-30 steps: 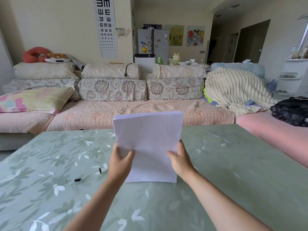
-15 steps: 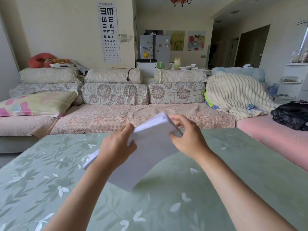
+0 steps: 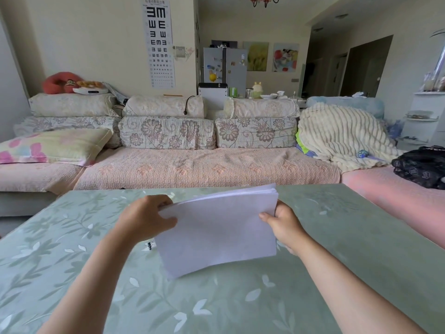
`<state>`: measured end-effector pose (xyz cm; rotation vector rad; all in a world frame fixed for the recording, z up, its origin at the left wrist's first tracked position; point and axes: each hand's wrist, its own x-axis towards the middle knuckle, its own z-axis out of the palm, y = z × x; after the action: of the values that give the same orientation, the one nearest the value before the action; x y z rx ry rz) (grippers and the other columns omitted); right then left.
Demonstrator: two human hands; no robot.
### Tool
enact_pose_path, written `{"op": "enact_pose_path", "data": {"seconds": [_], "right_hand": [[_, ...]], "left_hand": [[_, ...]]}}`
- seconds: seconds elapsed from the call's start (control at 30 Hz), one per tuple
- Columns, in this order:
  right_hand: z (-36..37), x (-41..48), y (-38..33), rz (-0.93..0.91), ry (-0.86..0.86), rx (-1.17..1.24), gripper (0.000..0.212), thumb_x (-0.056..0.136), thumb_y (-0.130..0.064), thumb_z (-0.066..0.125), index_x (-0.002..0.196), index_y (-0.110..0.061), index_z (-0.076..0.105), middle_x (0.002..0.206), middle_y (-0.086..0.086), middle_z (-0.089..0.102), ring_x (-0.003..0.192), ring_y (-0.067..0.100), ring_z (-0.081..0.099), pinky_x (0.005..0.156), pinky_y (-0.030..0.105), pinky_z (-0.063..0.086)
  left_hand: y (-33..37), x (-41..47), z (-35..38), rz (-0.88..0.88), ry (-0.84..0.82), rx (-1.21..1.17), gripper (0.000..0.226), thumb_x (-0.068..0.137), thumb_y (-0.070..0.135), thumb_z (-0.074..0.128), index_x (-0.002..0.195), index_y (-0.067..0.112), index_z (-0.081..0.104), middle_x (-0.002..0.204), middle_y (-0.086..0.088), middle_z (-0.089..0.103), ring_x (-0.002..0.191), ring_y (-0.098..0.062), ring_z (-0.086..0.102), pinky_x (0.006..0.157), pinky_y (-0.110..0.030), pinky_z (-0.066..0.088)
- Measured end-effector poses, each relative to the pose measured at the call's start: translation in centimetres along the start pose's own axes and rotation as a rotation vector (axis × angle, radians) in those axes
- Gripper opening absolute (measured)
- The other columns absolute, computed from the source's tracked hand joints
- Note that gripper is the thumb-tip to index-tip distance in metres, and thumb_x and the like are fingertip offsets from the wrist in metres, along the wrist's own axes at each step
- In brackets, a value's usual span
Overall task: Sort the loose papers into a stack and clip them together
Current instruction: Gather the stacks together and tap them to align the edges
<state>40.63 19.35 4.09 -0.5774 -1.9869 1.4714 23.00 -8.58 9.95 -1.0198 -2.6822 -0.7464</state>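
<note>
A stack of white papers [image 3: 218, 231] is held above the green leaf-patterned table [image 3: 240, 304], turned on its long side and tilted, its lower left corner near the tabletop. My left hand [image 3: 144, 219] grips the stack's left short edge near the top. My right hand [image 3: 284, 224] grips the right short edge, thumb on the front sheet. A small black binder clip [image 3: 149, 245] peeks out on the table just left of the stack, below my left hand; most of it is hidden.
A long sofa [image 3: 192, 165] with floral cushions runs behind the table's far edge. A cream blanket [image 3: 342, 136] and a black bag [image 3: 421, 167] lie at the right. A pink-covered seat [image 3: 397, 196] borders the table's right side.
The stack went from upright on its short edge to landscape. Both hands turned it, passing through a tilted lift, and now hold its two short edges.
</note>
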Motion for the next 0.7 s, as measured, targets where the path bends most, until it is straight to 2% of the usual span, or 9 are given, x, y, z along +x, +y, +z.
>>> {"op": "enact_pose_path", "data": {"seconds": [0.07,0.13,0.23,0.27,0.37,0.47,0.53,0.63,0.7], "right_hand": [[-0.2,-0.2,1.2,0.030,-0.013,0.052,0.028,0.091,0.005,0.056,0.106,-0.016,0.068,0.101,0.000,0.076,0.098,0.021,0.071,0.088,0.038,0.054],[-0.3,-0.4,2.3,0.069,-0.035,0.110,0.028,0.088,0.004,0.060,0.107,-0.016,0.068,0.105,0.003,0.076,0.103,0.025,0.070,0.093,0.043,0.053],[-0.4,-0.4,3.2,0.110,-0.082,0.204,0.039,0.071,-0.009,0.071,0.110,-0.012,0.068,0.109,0.010,0.075,0.107,0.033,0.068,0.098,0.050,0.050],[-0.4,-0.3,3.2,0.111,-0.086,0.228,0.044,0.067,-0.011,0.072,0.111,-0.012,0.068,0.110,0.011,0.074,0.107,0.034,0.068,0.097,0.049,0.050],[-0.2,0.1,2.7,0.081,-0.050,0.204,0.050,0.061,-0.010,0.072,0.111,-0.017,0.064,0.107,0.008,0.074,0.102,0.029,0.070,0.088,0.044,0.054],[0.4,-0.1,3.2,0.098,-0.078,0.123,0.045,0.063,-0.013,0.064,0.107,-0.019,0.067,0.103,0.004,0.076,0.100,0.027,0.070,0.089,0.042,0.053],[0.7,-0.3,3.5,0.121,-0.061,0.136,0.043,0.062,-0.012,0.058,0.104,-0.017,0.068,0.102,0.006,0.075,0.100,0.029,0.069,0.086,0.041,0.051],[0.8,-0.3,3.5,0.136,-0.032,0.176,0.043,0.062,-0.011,0.054,0.103,-0.014,0.068,0.103,0.009,0.075,0.093,0.025,0.068,0.080,0.036,0.048],[0.7,-0.3,3.4,0.134,-0.041,0.187,0.042,0.063,-0.012,0.053,0.103,-0.014,0.068,0.103,0.008,0.075,0.093,0.025,0.068,0.081,0.036,0.048]], "left_hand": [[-0.8,-0.2,1.3,-0.099,0.030,-0.413,0.021,0.062,0.029,0.081,0.076,0.026,0.066,0.068,0.003,0.067,0.060,-0.018,0.059,0.057,-0.027,0.046],[-0.5,-0.9,3.0,-0.204,0.076,-0.784,0.030,0.060,0.023,0.083,0.084,0.021,0.066,0.073,-0.003,0.070,0.060,-0.018,0.061,0.055,-0.028,0.047],[0.6,-1.8,5.2,-0.285,0.156,-1.038,0.033,0.071,0.010,0.081,0.095,0.023,0.062,0.084,-0.002,0.071,0.072,-0.019,0.065,0.058,-0.029,0.048],[1.0,-1.9,5.3,-0.291,0.183,-1.090,0.032,0.072,0.013,0.080,0.096,0.025,0.062,0.085,0.000,0.070,0.073,-0.016,0.064,0.061,-0.029,0.048],[2.2,-2.1,5.0,-0.276,0.301,-1.158,0.026,0.072,0.039,0.069,0.094,0.025,0.063,0.076,0.005,0.060,0.063,-0.002,0.054,0.060,-0.027,0.039],[3.0,-2.0,5.2,-0.352,0.420,-1.134,0.025,0.081,0.048,0.067,0.080,0.025,0.059,0.066,0.004,0.040,0.058,-0.010,0.036,0.057,-0.029,0.026],[3.5,-1.6,5.4,-0.429,0.440,-1.131,0.025,0.087,0.043,0.066,0.077,0.021,0.058,0.068,0.001,0.038,0.060,-0.013,0.033,0.057,-0.031,0.024],[3.9,-0.8,5.0,-0.483,0.451,-1.141,0.009,0.088,0.024,0.063,0.081,0.020,0.062,0.079,-0.001,0.052,0.063,-0.012,0.041,0.058,-0.027,0.031],[3.9,-0.6,4.6,-0.466,0.433,-1.048,0.007,0.087,0.019,0.060,0.085,0.024,0.063,0.085,0.000,0.061,0.065,-0.010,0.049,0.058,-0.027,0.036]]}}
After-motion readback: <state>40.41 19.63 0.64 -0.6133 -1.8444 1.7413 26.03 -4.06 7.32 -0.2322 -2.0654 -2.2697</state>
